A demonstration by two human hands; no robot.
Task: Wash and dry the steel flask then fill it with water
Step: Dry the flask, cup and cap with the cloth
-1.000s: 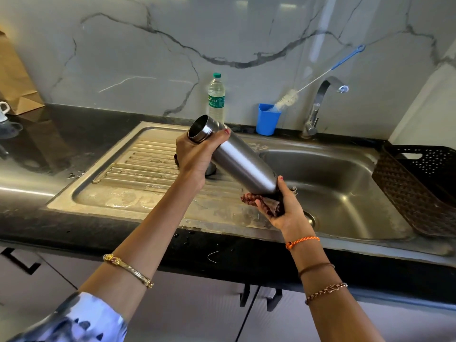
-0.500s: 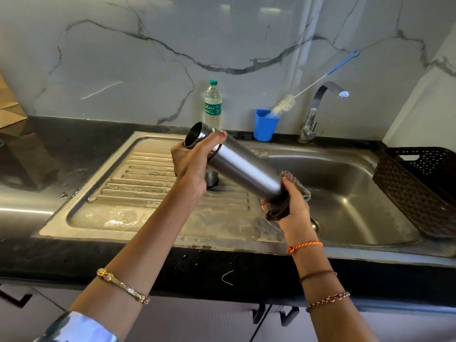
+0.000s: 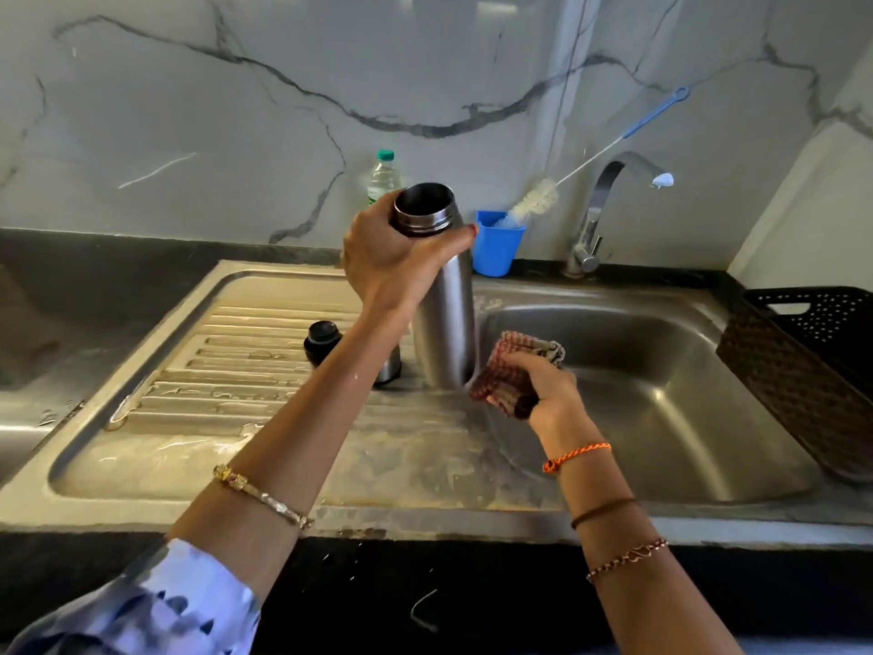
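Observation:
The steel flask [image 3: 444,319] stands nearly upright, mouth open at the top, just above the ridge between drainboard and basin. My left hand [image 3: 397,257] grips its neck and shoulder from the left. My right hand [image 3: 543,390] holds a bunched reddish checked cloth [image 3: 508,375] beside the flask's lower right side, at or just off the steel. The flask's black cap [image 3: 322,341] sits on the drainboard behind my left forearm. A small steel cup [image 3: 388,368] next to it is partly hidden by my arm.
The steel sink [image 3: 661,408] lies to the right, with a tap [image 3: 609,205] behind it. A blue cup [image 3: 496,248] holds a bottle brush [image 3: 534,200]. A plastic water bottle [image 3: 382,179] stands at the wall. A dark perforated basket [image 3: 812,366] sits at the right edge.
The flask swung from a tilted, nearly lying pose to upright. My right hand with the cloth came off the flask's base and now sits beside its lower side.

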